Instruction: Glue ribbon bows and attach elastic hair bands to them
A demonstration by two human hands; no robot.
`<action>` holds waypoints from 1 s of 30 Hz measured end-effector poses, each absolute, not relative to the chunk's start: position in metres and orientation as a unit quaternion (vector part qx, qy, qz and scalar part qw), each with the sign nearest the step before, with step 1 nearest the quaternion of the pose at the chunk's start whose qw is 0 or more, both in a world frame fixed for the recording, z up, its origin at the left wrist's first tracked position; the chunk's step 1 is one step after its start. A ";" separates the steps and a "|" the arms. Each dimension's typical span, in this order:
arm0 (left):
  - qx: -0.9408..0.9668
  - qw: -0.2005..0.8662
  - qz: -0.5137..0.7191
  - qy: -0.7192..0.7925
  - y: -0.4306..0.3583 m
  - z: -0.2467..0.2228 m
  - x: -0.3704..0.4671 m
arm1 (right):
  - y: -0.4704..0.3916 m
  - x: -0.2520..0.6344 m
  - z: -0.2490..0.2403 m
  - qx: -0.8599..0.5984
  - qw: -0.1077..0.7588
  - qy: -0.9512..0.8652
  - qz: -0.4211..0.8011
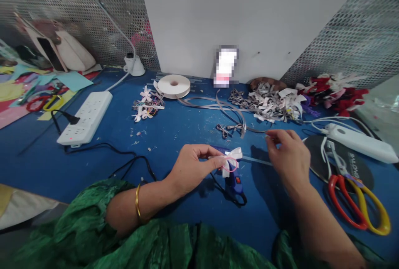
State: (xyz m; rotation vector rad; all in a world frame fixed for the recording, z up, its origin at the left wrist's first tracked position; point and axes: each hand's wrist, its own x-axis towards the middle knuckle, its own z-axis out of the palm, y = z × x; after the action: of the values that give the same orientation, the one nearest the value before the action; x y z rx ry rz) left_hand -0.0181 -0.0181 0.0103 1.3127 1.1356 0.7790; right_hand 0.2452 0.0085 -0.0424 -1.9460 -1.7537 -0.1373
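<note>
My left hand [199, 163] pinches a white ribbon bow [233, 155] between thumb and fingertips. From the bow hangs a pink elastic loop [230, 170]. Behind and below the bow lies a blue glue gun [236, 185], partly hidden by the bow and my fingers. A pale glue stick [256, 160] runs from it towards my right hand [288, 155]. That hand hovers over the table, its thumb and fingers curled together; whatever they may hold is too small to make out. Close to its fingertips ends a grey ribbon [257, 130]. Small grey bows [229, 129] lie beyond the glue gun.
A ribbon roll [173, 86] and finished-looking pink-white bows [148, 103] lie at the back left. A heap of grey-white bows [274, 102] sits back right. Scissors [358, 202] and a white power strip [361, 142] are at right. Another power strip [85, 117] stands left.
</note>
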 end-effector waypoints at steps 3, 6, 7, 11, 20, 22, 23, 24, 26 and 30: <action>0.560 0.572 0.343 0.492 -0.018 0.009 -0.018 | -0.009 0.227 -0.022 -0.670 0.430 -0.600 0.081; 0.558 0.571 0.345 0.494 -0.019 0.009 -0.017 | -0.032 0.201 -0.005 -0.625 0.482 -0.583 0.192; 0.560 0.569 0.344 0.495 -0.018 0.009 -0.017 | -0.039 0.193 -0.002 -0.619 0.485 -0.587 0.193; 0.574 0.555 0.338 0.498 -0.018 0.012 -0.017 | -0.057 0.174 0.000 -0.565 0.470 -0.656 0.171; 0.624 0.496 0.334 0.504 -0.019 0.010 -0.015 | -0.057 0.170 -0.002 -0.496 0.419 -0.756 0.079; 0.636 0.478 0.339 0.503 -0.020 0.008 -0.015 | -0.057 0.169 -0.002 -0.497 0.417 -0.757 0.080; 0.640 0.473 0.341 0.501 -0.020 0.008 -0.014 | -0.058 0.169 -0.002 -0.499 0.416 -0.756 0.081; 0.644 0.466 0.344 0.500 -0.021 0.007 -0.014 | -0.058 0.169 -0.003 -0.500 0.414 -0.756 0.081; 0.655 0.451 0.347 0.496 -0.021 0.007 -0.014 | -0.058 0.168 -0.003 -0.501 0.411 -0.758 0.075; 0.681 0.422 0.347 0.487 -0.023 0.006 -0.013 | -0.059 0.168 -0.003 -0.488 0.408 -0.769 0.053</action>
State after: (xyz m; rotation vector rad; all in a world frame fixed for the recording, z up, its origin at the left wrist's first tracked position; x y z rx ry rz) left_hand -0.0131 -0.0228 0.0064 1.7060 1.2187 0.8683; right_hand 0.1676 -0.0585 -0.0028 -1.2305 -1.9392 0.1340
